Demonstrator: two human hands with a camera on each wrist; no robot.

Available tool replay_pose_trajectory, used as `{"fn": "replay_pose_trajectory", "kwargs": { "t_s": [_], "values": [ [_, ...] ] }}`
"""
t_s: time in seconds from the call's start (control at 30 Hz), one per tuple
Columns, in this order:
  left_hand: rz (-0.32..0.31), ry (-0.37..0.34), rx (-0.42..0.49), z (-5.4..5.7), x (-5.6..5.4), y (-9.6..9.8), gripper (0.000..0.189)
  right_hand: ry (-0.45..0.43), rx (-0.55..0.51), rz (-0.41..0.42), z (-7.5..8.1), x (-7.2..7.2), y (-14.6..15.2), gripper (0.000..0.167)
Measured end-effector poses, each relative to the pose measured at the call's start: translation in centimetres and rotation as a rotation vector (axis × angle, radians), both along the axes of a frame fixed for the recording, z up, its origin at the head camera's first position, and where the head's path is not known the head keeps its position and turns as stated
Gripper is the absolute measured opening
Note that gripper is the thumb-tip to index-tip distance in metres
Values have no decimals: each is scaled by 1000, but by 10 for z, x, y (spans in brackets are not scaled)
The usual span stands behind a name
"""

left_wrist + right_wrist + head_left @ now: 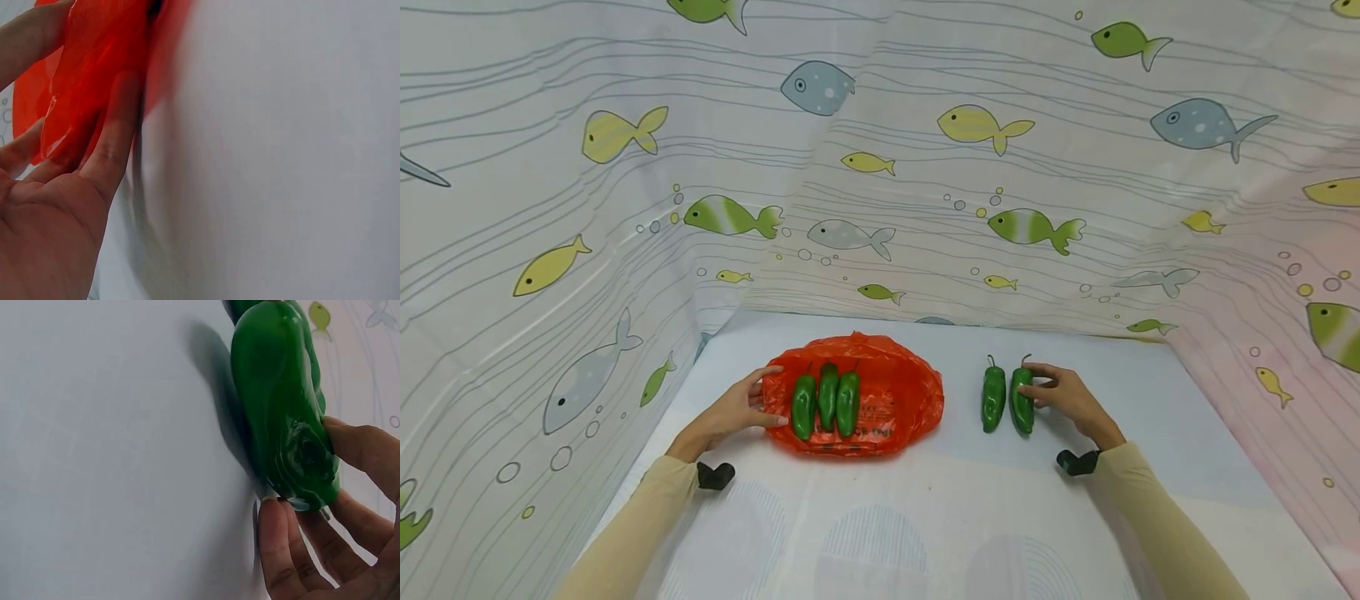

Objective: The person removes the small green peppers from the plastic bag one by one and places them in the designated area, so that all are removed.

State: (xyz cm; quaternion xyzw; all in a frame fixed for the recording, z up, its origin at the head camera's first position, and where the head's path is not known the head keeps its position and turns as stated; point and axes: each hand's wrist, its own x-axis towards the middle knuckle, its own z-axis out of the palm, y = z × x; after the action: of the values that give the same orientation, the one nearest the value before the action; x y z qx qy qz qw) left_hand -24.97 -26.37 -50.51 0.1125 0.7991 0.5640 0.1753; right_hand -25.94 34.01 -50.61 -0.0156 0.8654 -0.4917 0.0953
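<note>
Clearly, the right hand point(1060, 396) has a pinch on a pepper point(1022, 402): the thumb presses one flank while the fingertips meet it from the other side, close to the stem point(1026, 359). Whether the pepper is free of the surface beneath, I cannot tell. Its skin looks slick, so the hold would probably do best with the thumb squarely opposite the fingers and pressure on the thick body, never on the thin stem. A pinch so near one end may let the other end swing; shifting slightly toward the pepper's middle should steady it.

Just left of this grip lies the second pepper point(993, 396), nearly parallel to the first. The fingertips would do well to leave it undisturbed, with any lift made straight up rather than sideways.

Farther left, well apart from the pinch, sits the red bag point(887, 408), its mouth spread wide and three peppers point(827, 400) lying side by side inside it. At the bag's far side from the grip, the left hand point(737, 408) curves with thumb and fingers spread, touching the plastic; whether it pinches a fold, I cannot tell. Light, even contact there should keep the rim from folding inward.

Under both hands runs the white table point(955, 492), and beyond the grip, farthest off, hangs a fish-printed cloth point(925, 192).
</note>
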Motion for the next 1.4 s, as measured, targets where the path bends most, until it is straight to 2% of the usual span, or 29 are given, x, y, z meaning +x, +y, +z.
{"fn": "replay_pose_trajectory", "kwargs": {
  "t_s": [0.23,0.5,0.73,0.93,1.17,1.4],
  "values": [
    [5,-10,4,0,0,0,101,30,6,-6,-2,-1,2,74],
    [-6,-13,16,0,-2,0,100,86,47,-68,10,-1,3,72],
    [3,-14,8,0,-1,0,99,125,35,-75,23,-1,-2,69],
    [17,-17,4,1,1,1,100,147,6,-46,31,0,-18,61],
    [15,-6,0,0,0,0,100,193,-35,39,38,-1,-40,59],
    [9,-4,6,-2,0,0,100,201,-48,72,38,-4,-60,56]
  ]
}}
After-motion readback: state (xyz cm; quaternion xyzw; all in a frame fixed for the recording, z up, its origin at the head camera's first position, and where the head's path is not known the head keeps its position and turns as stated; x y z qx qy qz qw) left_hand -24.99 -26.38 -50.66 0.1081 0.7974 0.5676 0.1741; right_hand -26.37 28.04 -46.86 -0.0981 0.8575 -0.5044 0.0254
